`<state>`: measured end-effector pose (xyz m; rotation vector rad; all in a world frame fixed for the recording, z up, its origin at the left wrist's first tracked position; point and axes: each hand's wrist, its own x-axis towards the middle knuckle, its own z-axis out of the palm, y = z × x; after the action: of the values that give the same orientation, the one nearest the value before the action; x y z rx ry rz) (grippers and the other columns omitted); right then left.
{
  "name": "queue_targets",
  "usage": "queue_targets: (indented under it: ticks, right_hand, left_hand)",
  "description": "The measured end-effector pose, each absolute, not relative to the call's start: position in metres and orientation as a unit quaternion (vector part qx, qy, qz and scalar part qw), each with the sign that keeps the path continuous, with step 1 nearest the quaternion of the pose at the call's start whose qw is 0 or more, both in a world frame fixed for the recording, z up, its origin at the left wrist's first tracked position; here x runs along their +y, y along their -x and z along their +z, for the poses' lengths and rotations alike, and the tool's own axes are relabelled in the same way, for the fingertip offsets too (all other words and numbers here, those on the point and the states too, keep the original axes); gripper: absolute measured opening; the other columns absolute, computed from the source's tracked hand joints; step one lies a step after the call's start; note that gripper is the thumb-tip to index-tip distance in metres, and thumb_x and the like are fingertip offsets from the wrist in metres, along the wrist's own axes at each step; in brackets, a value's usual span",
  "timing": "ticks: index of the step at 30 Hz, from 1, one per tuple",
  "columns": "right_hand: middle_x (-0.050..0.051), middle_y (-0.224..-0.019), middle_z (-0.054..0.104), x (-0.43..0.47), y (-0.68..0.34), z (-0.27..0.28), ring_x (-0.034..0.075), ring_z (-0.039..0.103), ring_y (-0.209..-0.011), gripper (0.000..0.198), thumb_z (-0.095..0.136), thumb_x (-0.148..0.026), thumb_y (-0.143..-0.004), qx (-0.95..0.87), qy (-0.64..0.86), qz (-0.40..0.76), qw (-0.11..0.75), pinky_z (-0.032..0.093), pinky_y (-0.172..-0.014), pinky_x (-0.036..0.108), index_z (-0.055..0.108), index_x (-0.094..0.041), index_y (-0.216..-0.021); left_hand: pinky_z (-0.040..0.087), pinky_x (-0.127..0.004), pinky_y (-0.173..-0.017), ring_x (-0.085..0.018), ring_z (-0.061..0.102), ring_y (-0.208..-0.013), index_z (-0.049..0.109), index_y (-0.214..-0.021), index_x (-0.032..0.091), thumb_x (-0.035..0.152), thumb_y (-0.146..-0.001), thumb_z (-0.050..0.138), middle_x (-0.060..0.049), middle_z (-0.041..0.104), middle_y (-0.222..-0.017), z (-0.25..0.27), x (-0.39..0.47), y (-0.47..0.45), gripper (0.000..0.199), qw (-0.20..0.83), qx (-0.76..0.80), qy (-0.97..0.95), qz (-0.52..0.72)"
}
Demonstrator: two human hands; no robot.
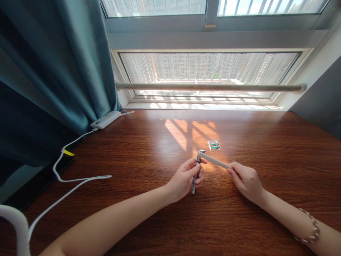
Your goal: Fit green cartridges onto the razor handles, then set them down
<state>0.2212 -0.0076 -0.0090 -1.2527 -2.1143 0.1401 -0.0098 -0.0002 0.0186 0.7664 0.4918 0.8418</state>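
Curtain (pixel 53 53) in blue-green hangs in folds at the far left, down to the edge of the brown desk (pixel 133 142). Below it, a thick white tube (pixel 18 222) bends in at the bottom corner, and a thin white cable (pixel 70 180) loops across the desk, a yellow tag (pixel 68 153) beside it. The cable runs up to a white box (pixel 106 120) lying against the curtain's foot. Behind the desk, a rail (pixel 207 87) crosses in front of the window (pixel 183 65), with tall buildings outside. Near the middle, the left hand (pixel 183 179) has its thumb and fingers closed around a slim dark-and-silver tool (pixel 194 185), held tilted, its lower end poking out beneath the fingers. What kind of tool it is, I cannot tell. From its top a pale strip (pixel 215 161) slants down to the right, making a sharp corner with it. Sunlight patches lie on the wood beyond, and a small clear packet (pixel 214 145) with green bars rests flat there, just past the strip. The right hand (pixel 246 181) pinches the strip's far end between thumb and bent forefinger. A beaded bracelet (pixel 315 227) circles that forearm, and a shaded wall (pixel 319 85) stands farthest right.
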Motion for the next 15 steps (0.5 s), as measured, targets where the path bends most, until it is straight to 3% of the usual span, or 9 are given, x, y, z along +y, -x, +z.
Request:
queue_targets:
  ticks: [5,11,15]
  right_hand:
    - [-0.002,-0.057,0.048,-0.0093,-0.2224,-0.0086,0.011,0.045,-0.048,0.015,0.04,-0.024,-0.086,-0.784,0.481,0.066,0.387,0.033,-0.05,0.022,0.052,-0.017,-0.079]
    - [0.0,-0.059,0.05,-0.0089,-0.2234,-0.0114,0.012,0.047,-0.051,0.013,0.045,-0.024,-0.084,-0.82,0.46,0.053,0.338,0.034,-0.052,0.023,0.054,-0.017,-0.078]
    - [0.0,-0.06,0.052,-0.0095,-0.2229,-0.0111,0.012,0.049,-0.053,0.013,0.044,-0.024,-0.084,-0.802,0.479,0.031,0.354,0.034,-0.053,0.023,0.055,-0.017,-0.08]
  left_hand:
    - [0.023,-0.02,-0.045,-0.005,0.034,-0.046,0.053,-0.101,0.014,0.026,-0.081,0.047,0.002,0.039,-0.063,0.0203,0.0008,0.0127,0.024,0.844,0.199,-0.323,0.38]
    - [0.015,-0.016,-0.038,-0.004,0.028,-0.042,0.05,-0.096,0.016,0.024,-0.083,0.041,0.002,0.037,-0.06,0.0195,0.0047,0.0178,0.017,0.87,0.165,-0.3,0.355]
    - [0.013,-0.014,-0.036,-0.003,0.025,-0.041,0.048,-0.093,0.016,0.022,-0.084,0.038,0.003,0.035,-0.059,0.02,0.0057,0.0188,0.015,0.873,0.162,-0.296,0.352]
